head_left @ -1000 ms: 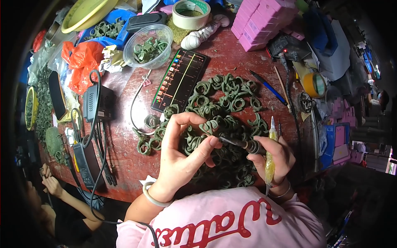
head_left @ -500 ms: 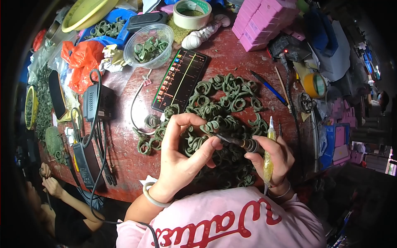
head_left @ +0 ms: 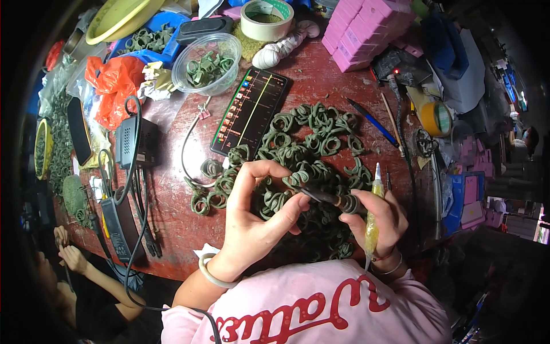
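My left hand [head_left: 255,212] pinches a small green wax ring [head_left: 295,179] between forefinger and thumb, above the pile. In my right hand [head_left: 381,221] is a dark pen-shaped tool [head_left: 348,202], its blade-like tip reaching left to the ring beside my left thumb. Whether the tip touches the ring I cannot tell. A yellow, wrapped, pen-like tool [head_left: 372,226] with a pale pointed end also stands upright in the right hand's fingers. Under and beyond both hands lies a heap of green wax rings [head_left: 329,135], partly hidden by them.
A phone [head_left: 250,112] with a lit screen lies beyond the heap. Around it are a clear tub [head_left: 206,63] of green pieces, pink blocks [head_left: 366,31], a blue pen [head_left: 372,121] and tape [head_left: 266,20]. Black power boxes [head_left: 134,143] with cables stand left; another person's hands [head_left: 71,255] show lower left.
My left hand has moved slightly right, and the ring in it has shifted a little right and down. The right hand and its two tools have barely moved.
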Demonstrator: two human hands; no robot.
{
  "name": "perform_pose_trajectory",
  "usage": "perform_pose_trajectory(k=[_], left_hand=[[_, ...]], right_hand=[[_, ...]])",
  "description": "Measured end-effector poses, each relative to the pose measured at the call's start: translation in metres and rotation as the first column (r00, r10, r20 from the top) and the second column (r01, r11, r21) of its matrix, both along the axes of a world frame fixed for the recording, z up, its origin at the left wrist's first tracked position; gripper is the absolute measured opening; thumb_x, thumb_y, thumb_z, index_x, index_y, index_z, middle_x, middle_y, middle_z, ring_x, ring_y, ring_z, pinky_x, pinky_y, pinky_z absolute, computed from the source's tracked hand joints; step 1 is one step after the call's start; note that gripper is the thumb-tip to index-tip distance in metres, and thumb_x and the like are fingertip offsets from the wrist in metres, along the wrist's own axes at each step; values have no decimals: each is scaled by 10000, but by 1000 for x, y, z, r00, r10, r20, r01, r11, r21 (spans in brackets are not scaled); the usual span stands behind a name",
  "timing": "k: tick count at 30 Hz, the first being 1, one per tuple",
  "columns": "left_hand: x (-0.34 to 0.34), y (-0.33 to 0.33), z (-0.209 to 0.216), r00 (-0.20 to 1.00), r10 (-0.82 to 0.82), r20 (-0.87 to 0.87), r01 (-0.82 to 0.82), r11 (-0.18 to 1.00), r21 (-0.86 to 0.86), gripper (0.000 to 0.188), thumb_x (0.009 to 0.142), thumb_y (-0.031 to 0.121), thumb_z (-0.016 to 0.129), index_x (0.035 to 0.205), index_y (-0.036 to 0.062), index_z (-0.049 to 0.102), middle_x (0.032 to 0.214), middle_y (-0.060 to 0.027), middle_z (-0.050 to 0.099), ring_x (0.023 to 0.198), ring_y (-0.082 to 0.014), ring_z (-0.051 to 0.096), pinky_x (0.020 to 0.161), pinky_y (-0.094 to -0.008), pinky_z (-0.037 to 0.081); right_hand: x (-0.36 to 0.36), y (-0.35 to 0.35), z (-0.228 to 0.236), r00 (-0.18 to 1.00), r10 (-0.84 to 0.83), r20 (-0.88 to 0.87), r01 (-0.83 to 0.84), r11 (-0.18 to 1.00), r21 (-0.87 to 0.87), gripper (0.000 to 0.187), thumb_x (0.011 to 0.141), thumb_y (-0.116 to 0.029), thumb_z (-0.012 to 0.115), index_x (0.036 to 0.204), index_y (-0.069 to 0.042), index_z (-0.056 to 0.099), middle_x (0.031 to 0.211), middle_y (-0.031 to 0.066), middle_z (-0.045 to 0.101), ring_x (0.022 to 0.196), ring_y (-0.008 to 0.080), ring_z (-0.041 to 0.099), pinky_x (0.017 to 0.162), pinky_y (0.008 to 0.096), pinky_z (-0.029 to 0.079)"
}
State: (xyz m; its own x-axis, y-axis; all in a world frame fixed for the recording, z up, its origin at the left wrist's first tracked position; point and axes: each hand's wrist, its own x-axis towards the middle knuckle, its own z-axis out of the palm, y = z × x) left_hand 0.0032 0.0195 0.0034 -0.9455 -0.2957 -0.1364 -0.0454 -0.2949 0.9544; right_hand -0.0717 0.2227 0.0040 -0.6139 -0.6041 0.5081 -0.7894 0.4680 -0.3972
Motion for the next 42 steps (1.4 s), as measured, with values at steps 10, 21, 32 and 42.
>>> perform_pose_trajectory(k=[10, 21, 32, 42], left_hand=[[-1, -3, -3, 998, 3, -61, -9, 996, -94, 431, 818, -50, 686, 1173, 22, 452, 1063, -102, 554, 821, -116, 624, 534, -189, 538], [-2, -2, -4, 995, -23, -97, 6, 986, -169, 497, 814, -81, 662, 1242, 24, 432, 1147, -157, 559, 861, -155, 656, 548, -189, 548], [-6, -18, -3, 984, -179, 12, 116, 688, 717, 427, 957, 303, 499, 1267, 14, 444, 992, -195, 620, 685, -191, 596, 365, -176, 400], [-5, -18, -7, 979, -204, -20, 146, 621, 770, 391, 947, 309, 547, 1204, 20, 487, 1011, -182, 624, 751, -181, 611, 433, -190, 442]], right_hand=[[-1, 6, -2, 998, -34, -61, 23, 985, -173, 414, 826, -310, 757, 1054, 3, 610, 944, 50, 696, 661, 202, 615, 583, 304, 490], [-1, 6, -3, 997, -73, -37, 66, 984, -167, 393, 833, -320, 749, 1031, -9, 611, 947, 49, 700, 642, 198, 612, 584, 297, 482], [-3, 5, -5, 998, -61, -22, 56, 981, -186, 393, 833, -318, 750, 1028, -5, 613, 932, 57, 700, 636, 198, 611, 575, 296, 482], [-7, -1, -2, 1000, 21, 2, -20, 988, -154, 397, 789, -260, 791, 1040, -7, 617, 886, 65, 685, 631, 209, 604, 559, 304, 489]])
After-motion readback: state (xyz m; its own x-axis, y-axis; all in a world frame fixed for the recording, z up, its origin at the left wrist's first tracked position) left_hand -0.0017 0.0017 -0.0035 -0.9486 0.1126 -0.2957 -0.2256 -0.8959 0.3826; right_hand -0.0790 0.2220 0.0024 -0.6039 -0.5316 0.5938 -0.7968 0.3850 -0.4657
